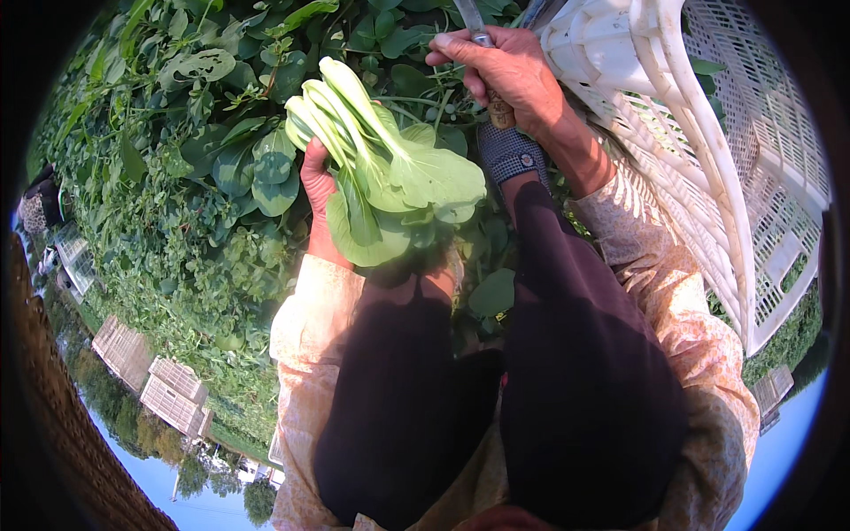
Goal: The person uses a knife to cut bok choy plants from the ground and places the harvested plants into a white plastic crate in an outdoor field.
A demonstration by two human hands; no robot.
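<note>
My left hand (320,189) holds a bunch of pale-stemmed green leafy vegetable, apparently bok choy (378,159), with its stems towards the upper left and its broad leaves towards my knees. The leaves hide most of the fingers. In my right hand (514,76), at the upper centre, is a tool with a wooden handle (501,109) that bears writing. Its metal shank (470,16) runs up out of the frame, so the working end is cut off. The two hands are apart, and the tool does not touch the bunch.
White plastic crates (704,166) stand close at my right. Green leafy plants (199,152) cover the ground ahead and to the left. My shoe (511,156) is below the right hand. Farther left are more crates (174,395) and part of another person (41,206).
</note>
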